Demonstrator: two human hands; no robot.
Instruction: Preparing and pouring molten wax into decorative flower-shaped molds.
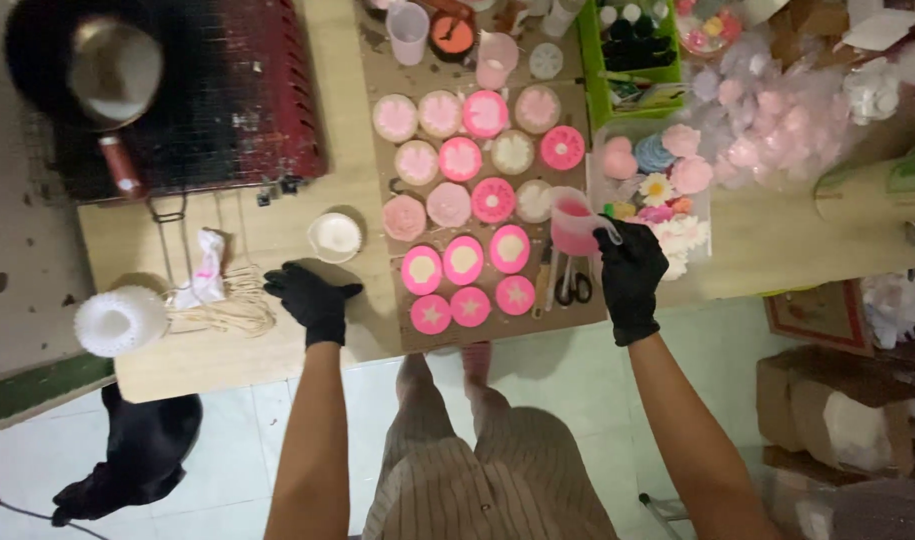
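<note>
Fingers of the right hand [629, 275], in a black glove, are clamped on the handle of a clear measuring cup [573, 222] holding pink liquid, raised just above the right edge of the cardboard sheet [397, 330] near the worktop's [277, 240] front edge. Fingers of the gloved left hand [312, 298] are spread apart, pressing flat on the worktop close to its front edge. Across the cardboard sit rows of round moulds [464, 258], filled pale pink, bright pink or cream, some with star or shell shapes. A clear tray [657, 185] of flower-shaped pieces stands toward the right side. A small white bowl [334, 237] lies just beyond the left hand. Scissors [574, 285] rest beneath the cup.
</note>
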